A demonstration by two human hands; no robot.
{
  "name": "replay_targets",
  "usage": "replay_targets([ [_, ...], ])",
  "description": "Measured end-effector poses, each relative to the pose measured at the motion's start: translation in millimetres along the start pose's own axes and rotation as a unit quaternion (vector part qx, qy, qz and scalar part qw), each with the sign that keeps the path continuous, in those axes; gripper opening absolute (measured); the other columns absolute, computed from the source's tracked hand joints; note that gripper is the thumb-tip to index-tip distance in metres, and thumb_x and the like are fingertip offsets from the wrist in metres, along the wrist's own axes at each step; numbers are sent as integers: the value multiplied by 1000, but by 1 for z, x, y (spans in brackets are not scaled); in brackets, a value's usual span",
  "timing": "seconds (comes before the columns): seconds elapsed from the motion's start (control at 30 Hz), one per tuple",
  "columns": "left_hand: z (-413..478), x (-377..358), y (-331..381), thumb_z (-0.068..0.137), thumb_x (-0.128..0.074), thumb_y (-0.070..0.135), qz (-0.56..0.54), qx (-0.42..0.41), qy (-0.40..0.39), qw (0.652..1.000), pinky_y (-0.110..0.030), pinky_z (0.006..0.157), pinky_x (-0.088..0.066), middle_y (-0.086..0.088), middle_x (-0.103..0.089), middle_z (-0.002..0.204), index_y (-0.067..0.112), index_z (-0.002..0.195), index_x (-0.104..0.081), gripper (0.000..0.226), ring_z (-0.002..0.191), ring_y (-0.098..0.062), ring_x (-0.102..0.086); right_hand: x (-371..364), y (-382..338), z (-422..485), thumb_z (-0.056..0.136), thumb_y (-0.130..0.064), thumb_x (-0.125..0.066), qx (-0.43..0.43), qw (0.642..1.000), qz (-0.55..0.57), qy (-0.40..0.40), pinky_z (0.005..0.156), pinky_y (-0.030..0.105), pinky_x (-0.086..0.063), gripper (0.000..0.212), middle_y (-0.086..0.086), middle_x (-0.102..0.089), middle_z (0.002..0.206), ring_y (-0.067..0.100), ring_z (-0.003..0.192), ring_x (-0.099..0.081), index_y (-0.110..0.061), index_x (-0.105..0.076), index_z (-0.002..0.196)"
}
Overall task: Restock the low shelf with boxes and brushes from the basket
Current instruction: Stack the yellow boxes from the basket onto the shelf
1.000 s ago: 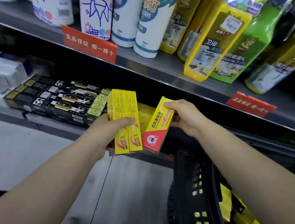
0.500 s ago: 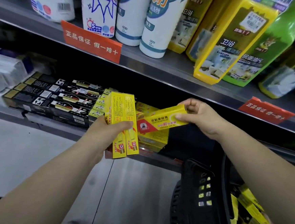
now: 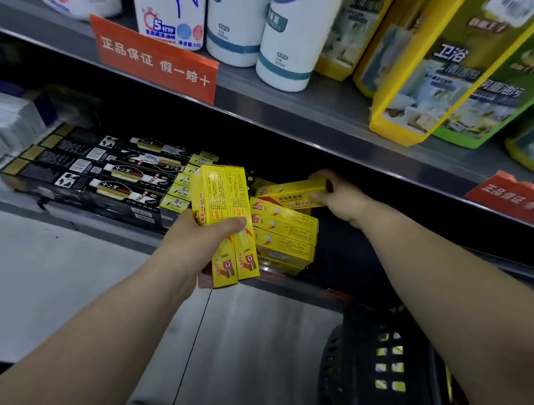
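Observation:
My left hand (image 3: pixel 203 236) grips two yellow boxes (image 3: pixel 224 205) held upright side by side in front of the low shelf (image 3: pixel 301 287). My right hand (image 3: pixel 343 198) holds one yellow-and-red box (image 3: pixel 293 193) flat, lying on top of a stack of the same yellow boxes (image 3: pixel 286 236) on that shelf. The black plastic basket (image 3: pixel 368 363) stands on the floor at lower right, under my right forearm, with yellow items showing through its holes.
Black boxes (image 3: pixel 97 174) lie in rows on the low shelf to the left, with small yellow-ended boxes (image 3: pixel 181 183) beside them. The shelf above carries white bottles (image 3: pixel 290 34), yellow and green refill pouches (image 3: pixel 440 61) and red price tags (image 3: pixel 155 57). Grey floor lies below.
My right hand turned its box from tilted to flat and carried it forward onto the shelf's stack. My left hand has kept its two boxes upright in about the same place.

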State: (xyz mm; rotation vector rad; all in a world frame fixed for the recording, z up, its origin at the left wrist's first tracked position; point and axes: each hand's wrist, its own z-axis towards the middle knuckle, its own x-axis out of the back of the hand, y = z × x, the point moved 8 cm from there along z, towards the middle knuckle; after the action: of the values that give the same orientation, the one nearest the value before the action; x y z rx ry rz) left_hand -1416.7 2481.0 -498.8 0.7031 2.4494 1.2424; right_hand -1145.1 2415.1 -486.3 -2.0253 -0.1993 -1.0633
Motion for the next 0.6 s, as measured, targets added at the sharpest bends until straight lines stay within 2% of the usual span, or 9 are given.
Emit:
replay_targets([
  [0.07, 3, 0, -1, 74, -77, 32, 1, 4, 1, 1000, -45, 71, -58, -5, -70, 97, 20, 111, -53, 46, 82, -26, -70, -10, 8, 6, 92, -13, -58, -5, 998, -60, -29, 76, 27, -41, 39, 11, -56, 111, 22, 94, -52, -19, -48, 129],
  [0.13, 6, -2, -1, 74, -76, 32, 3, 10, -1, 1000, -45, 68, -58, -5, -70, 96, 20, 111, -53, 45, 80, -26, -70, -21, 18, 13, 93, -12, -56, -17, 990, -125, -60, 83, 31, -45, 38, 14, -56, 120, 27, 102, -55, -17, -48, 130],
  [0.3, 13, -9, 0, 74, -76, 32, 0, 3, -13, 1000, -48, 78, -56, -5, -70, 100, 20, 109, -54, 43, 85, -27, -69, -42, 28, 17, 95, -23, -52, -30, 980, -159, -113, 85, 26, -41, 44, 12, -53, 128, 24, 109, -55, -18, -39, 138],
  [0.37, 15, -13, 1, 75, -76, 31, -8, 3, -20, 1000, -48, 81, -55, -6, -71, 100, 21, 107, -56, 39, 86, -27, -69, -43, 27, 17, 95, -23, -52, -32, 977, -177, -116, 90, 28, -43, 47, 12, -52, 131, 26, 113, -55, -19, -37, 139],
  [0.47, 16, -18, 0, 76, -75, 30, -16, 16, -36, 999, -46, 78, -56, -6, -72, 97, 19, 109, -58, 38, 85, -27, -70, -40, 15, 11, 94, -32, -53, -21, 951, -280, -126, 102, 36, -41, 57, 13, -41, 141, 29, 123, -47, -22, -29, 145],
  [0.5, 16, -20, -1, 77, -74, 29, -21, 23, -43, 999, -43, 73, -57, -6, -73, 93, 19, 107, -59, 35, 81, -26, -71, -40, 2, 6, 92, -35, -55, -2, 952, -280, -121, 105, 39, -39, 62, 11, -37, 144, 29, 126, -45, -24, -27, 146],
  [0.53, 16, -23, -1, 78, -74, 27, -30, 32, -53, 998, -39, 67, -57, -6, -74, 89, 18, 104, -60, 31, 77, -25, -71, -41, -15, -1, 91, -36, -57, 24, 965, -230, -121, 106, 40, -38, 64, 9, -36, 145, 28, 128, -43, -26, -27, 146],
  [0.6, 14, -28, -2, 78, -73, 24, -40, 44, -80, 995, -33, 59, -56, -6, -75, 82, 17, 98, -63, 24, 71, -23, -72, -47, -52, -21, 91, -33, -57, 56, 987, -18, -150, 107, 39, -38, 57, 4, -42, 143, 23, 127, -46, -29, -32, 143],
])
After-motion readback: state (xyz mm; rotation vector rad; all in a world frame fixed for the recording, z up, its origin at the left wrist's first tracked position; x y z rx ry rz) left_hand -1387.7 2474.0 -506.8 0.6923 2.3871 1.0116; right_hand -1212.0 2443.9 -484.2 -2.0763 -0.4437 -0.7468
